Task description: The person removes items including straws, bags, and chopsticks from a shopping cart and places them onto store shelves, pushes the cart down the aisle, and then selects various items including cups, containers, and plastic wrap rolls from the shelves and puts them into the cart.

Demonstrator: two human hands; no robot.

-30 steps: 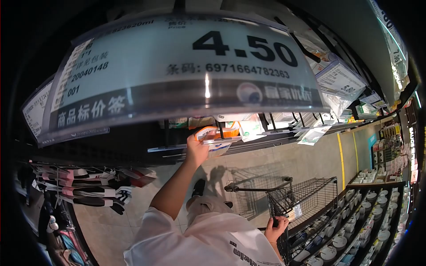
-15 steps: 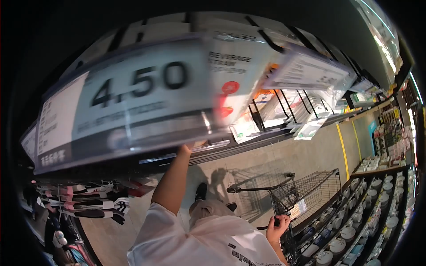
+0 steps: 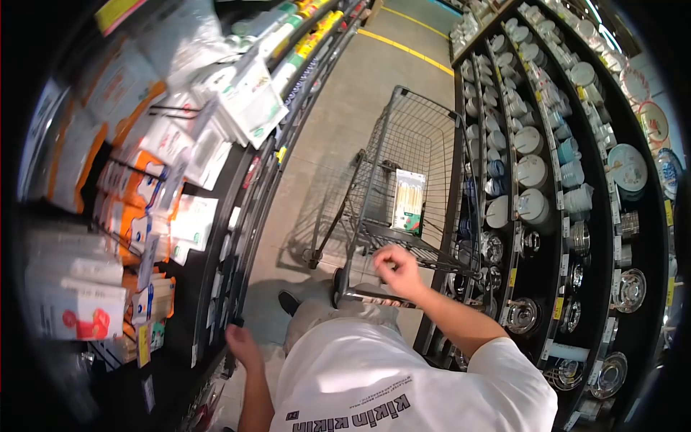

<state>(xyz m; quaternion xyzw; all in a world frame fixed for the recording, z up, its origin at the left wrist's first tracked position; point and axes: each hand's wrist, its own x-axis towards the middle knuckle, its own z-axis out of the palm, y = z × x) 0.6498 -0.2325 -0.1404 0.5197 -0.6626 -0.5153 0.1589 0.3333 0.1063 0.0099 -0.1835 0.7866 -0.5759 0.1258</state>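
Over the handle end of the wire shopping cart (image 3: 410,133), my right hand (image 3: 399,271) has its fingers curled in, with nothing visible in them. Inside the cart lies a clear pack of light sticks with a green and red lower part (image 3: 409,201). My left hand (image 3: 245,347) is low beside the edge of the left shelf; its fingers are dim and blurred, and whether they hold anything cannot be made out.
Orange-edged packs (image 3: 137,216) and white packs (image 3: 75,309) hang on the left rack. Bowls, cups and plates fill the dark shelves on the right (image 3: 529,173). A tiled aisle floor (image 3: 327,93) with yellow lines runs between.
The view has swung from the close price label to the aisle and cart. My left hand has dropped away from the rack, where it touched an orange-edged pack. My right hand appears nearer the cart handle.
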